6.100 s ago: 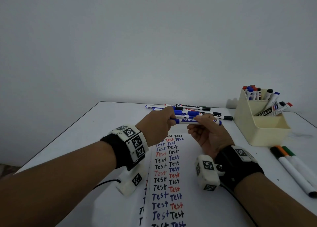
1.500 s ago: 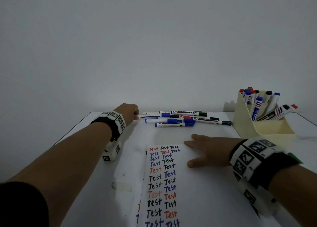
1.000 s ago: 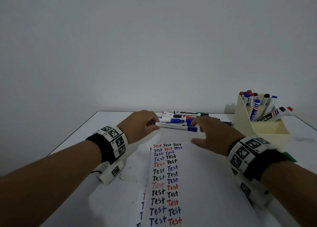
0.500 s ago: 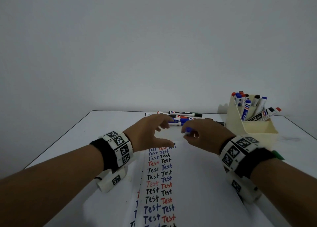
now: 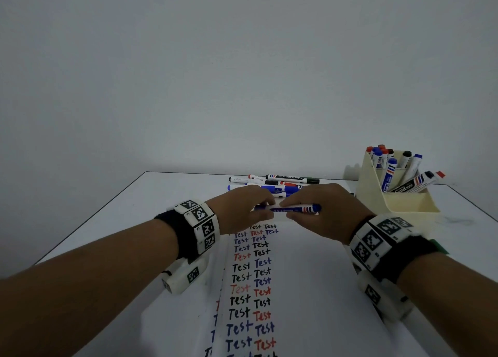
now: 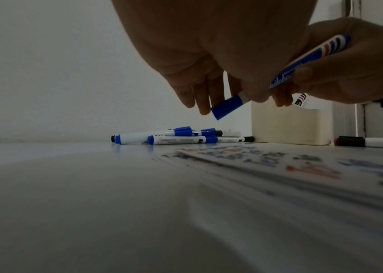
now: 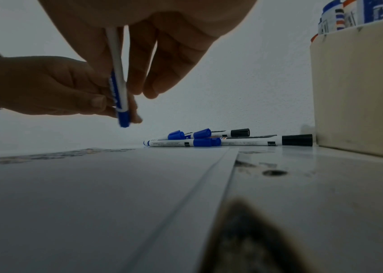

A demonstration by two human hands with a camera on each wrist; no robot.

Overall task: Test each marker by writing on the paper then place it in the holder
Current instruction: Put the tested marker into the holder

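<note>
1. Both hands held one blue marker (image 5: 289, 209) level at frame centre: left hand (image 5: 242, 208) pinched its capped end, right hand (image 5: 320, 211) gripped the barrel.
2. Below lay the paper (image 5: 296, 276); the holder (image 5: 390, 205) stood at right.

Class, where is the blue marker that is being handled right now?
In the head view the blue marker is held level between the left hand and right hand, above the paper's top edge.

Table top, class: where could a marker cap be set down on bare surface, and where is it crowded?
Free: the table left of the paper, and the paper's blank right half beside the "Test" columns. Crowded: the far edge, where loose markers lie up to the holder, and under both hands' grip on the blue marker.
</note>
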